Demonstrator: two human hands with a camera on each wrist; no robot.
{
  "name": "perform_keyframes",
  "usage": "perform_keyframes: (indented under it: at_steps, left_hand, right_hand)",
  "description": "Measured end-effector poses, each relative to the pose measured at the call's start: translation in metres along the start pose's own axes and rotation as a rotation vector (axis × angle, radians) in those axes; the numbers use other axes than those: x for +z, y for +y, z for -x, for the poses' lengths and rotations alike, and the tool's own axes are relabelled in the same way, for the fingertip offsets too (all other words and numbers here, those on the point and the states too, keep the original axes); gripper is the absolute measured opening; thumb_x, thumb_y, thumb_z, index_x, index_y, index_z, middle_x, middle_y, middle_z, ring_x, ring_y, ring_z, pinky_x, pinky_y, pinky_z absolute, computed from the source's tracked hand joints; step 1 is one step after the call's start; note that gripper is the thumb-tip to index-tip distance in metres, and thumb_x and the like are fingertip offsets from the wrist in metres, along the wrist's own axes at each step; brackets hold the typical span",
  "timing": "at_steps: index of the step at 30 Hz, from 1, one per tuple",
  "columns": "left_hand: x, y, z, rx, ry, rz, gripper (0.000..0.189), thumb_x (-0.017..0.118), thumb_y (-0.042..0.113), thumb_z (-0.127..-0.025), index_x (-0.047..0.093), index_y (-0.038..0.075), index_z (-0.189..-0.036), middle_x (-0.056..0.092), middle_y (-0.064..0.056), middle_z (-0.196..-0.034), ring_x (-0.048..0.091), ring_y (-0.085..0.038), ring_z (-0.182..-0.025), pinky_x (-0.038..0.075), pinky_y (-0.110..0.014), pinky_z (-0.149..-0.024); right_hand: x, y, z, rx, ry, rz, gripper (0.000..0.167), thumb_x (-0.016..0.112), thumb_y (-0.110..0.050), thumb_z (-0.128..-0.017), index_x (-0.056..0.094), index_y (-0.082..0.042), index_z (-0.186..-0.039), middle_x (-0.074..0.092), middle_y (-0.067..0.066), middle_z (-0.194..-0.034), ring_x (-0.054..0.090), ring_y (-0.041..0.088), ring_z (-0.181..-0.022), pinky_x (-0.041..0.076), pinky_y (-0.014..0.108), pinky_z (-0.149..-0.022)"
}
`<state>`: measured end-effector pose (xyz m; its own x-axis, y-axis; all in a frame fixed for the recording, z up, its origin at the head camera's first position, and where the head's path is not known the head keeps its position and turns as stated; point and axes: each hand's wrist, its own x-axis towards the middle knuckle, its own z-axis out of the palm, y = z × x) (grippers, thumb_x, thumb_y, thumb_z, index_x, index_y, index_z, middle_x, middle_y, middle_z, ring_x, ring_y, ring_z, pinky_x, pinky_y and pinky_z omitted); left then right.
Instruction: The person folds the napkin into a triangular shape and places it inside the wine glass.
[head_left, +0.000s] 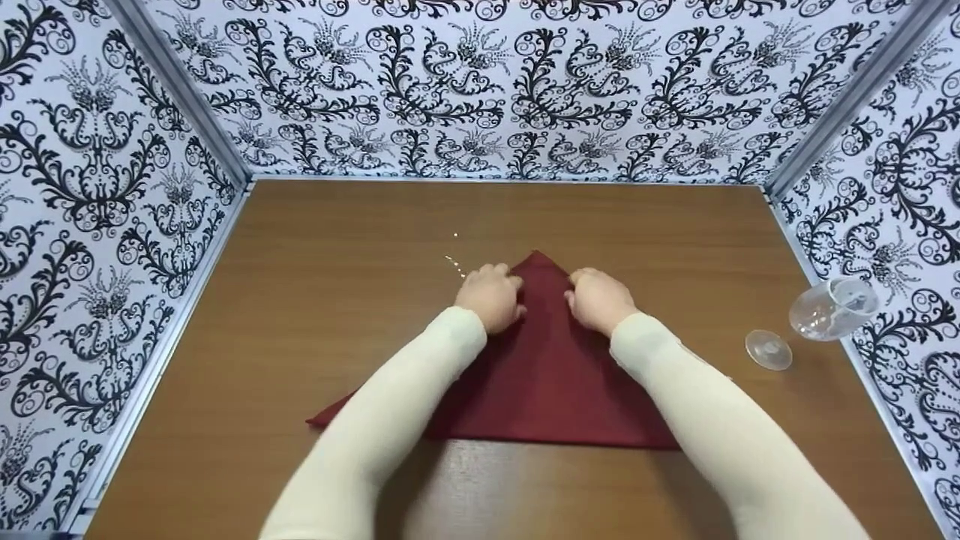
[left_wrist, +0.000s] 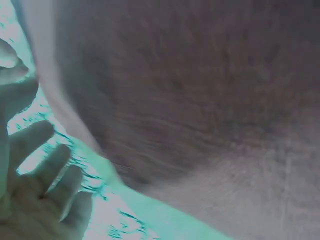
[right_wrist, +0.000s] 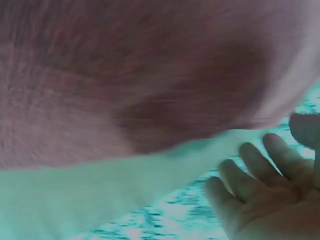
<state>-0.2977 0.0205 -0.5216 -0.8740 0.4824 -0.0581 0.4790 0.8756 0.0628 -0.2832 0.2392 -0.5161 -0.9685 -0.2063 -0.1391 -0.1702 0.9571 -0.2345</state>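
A dark red cloth napkin (head_left: pixel 547 390), folded into a triangle, lies on the table with its peak pointing away from me. At the napkin's upper left edge, just below the peak, is my left hand (head_left: pixel 491 296), its thumb side toward the cloth. Opposite it, my right hand (head_left: pixel 600 300) is at the upper right edge. The left wrist view shows the left fingers (left_wrist: pixel 62 175) relaxed and spread. Similarly loose and apart are the right fingers (right_wrist: pixel 250 177) in the right wrist view. Both forearms, in cream sleeves, cover parts of the napkin's sides.
A clear stemmed glass (head_left: pixel 825 311) stands at the right, near the table's edge. Small white specks (head_left: pixel 454 262) show on the wooden table (head_left: pixel 337 247) beyond my left hand. Walls with a black-and-white scroll pattern (head_left: pixel 465 82) enclose the back and sides.
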Motion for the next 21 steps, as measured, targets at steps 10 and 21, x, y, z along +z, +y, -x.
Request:
perform_keyframes:
  at_steps: [10, 21]
  left_hand:
    - [-0.009, 0.018, 0.069, -0.082, -0.409, 0.075, 0.121, 0.074, 0.081, -0.075, 0.02, 0.028, -0.17, 0.012, -0.011, -0.178, 0.016, -0.045, -0.162, 0.037, -0.074, -0.115]
    - [-0.003, 0.02, 0.068, -0.172, -0.499, 0.147, 0.142, 0.085, 0.076, -0.066, -0.002, 0.033, -0.171, -0.017, -0.005, -0.178, -0.014, -0.042, -0.163, 0.016, -0.079, -0.121]
  right_hand:
    - [0.011, -0.021, 0.073, 0.023, -0.387, 0.033, 0.111, 0.066, -0.066, -0.095, 0.02, 0.007, -0.165, 0.011, 0.038, -0.17, 0.018, 0.067, -0.151, 0.033, 0.071, -0.118]
    - [0.022, -0.018, 0.075, 0.078, -0.42, 0.012, 0.138, 0.08, -0.072, -0.078, 0.003, 0.0, -0.168, -0.007, 0.032, -0.173, -0.001, 0.065, -0.155, 0.022, 0.083, -0.115]
